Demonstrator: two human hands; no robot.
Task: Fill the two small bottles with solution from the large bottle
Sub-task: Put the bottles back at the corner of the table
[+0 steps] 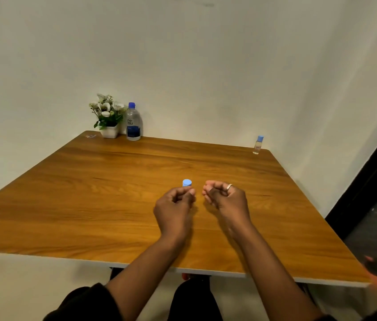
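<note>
The large clear bottle (133, 122) with a dark blue cap and blue label stands upright at the table's far edge, against the wall. One small clear bottle (258, 145) with a light blue cap stands at the far right corner. My left hand (174, 208) is closed around a second small bottle (187, 182) at the table's middle; only its light blue cap shows above my fingers. My right hand (225, 198), with a ring on one finger, hovers just to the right of it, fingers curled, holding nothing that I can see.
The wooden table (90, 193) sits in a corner of white walls. A white pot of white flowers (108, 117) stands beside the large bottle. A small clear object (90, 136) lies at the far left corner. A dark panel (368, 181) runs along the right.
</note>
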